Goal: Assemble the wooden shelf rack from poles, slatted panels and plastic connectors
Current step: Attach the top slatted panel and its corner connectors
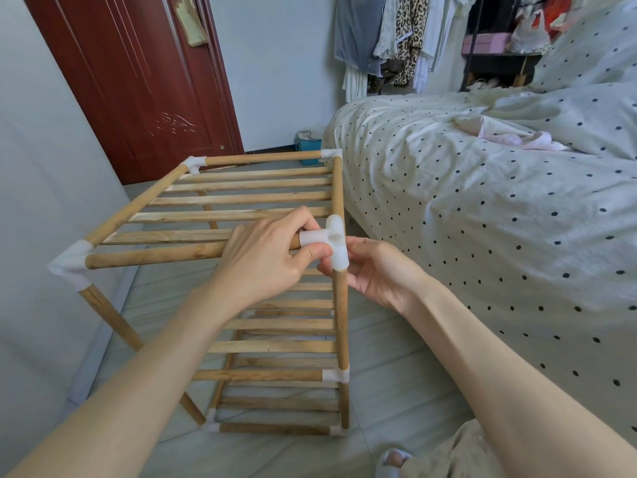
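Both hands met at the near right corner of the wooden rack, which stood on the floor beside the bed. The left hand was closed around the end of the front pole, thumb against the white connector. The right hand, just right of it, pinched that connector from the other side above the upright pole.
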Motion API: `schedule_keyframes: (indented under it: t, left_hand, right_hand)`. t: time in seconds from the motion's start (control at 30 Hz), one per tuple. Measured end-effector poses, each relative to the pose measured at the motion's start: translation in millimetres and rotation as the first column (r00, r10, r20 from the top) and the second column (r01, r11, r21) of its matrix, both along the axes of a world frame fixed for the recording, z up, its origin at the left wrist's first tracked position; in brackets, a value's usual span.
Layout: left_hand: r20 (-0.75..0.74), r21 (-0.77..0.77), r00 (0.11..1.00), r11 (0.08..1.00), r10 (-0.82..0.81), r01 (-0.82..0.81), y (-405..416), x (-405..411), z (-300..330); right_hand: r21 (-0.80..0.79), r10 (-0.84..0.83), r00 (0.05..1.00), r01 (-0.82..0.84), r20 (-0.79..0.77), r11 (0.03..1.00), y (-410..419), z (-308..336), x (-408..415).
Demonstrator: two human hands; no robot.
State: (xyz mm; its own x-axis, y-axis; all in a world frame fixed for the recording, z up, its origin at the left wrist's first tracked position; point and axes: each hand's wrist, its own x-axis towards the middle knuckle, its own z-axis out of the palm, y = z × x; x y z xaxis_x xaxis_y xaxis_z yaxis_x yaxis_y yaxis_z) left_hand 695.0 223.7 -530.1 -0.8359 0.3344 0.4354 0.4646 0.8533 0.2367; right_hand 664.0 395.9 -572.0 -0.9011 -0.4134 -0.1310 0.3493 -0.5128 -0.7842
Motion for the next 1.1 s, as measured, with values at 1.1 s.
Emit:
schedule_keyframes:
  t: [1.1]
  left_hand:
    - [-0.131, -0.047, 0.979, 0.986, 0.153, -0.161, 22, 22, -13]
  right_hand:
    - [-0.124, -0.07, 0.983, 0.092, 0.172, 0.988, -28, 10, -20]
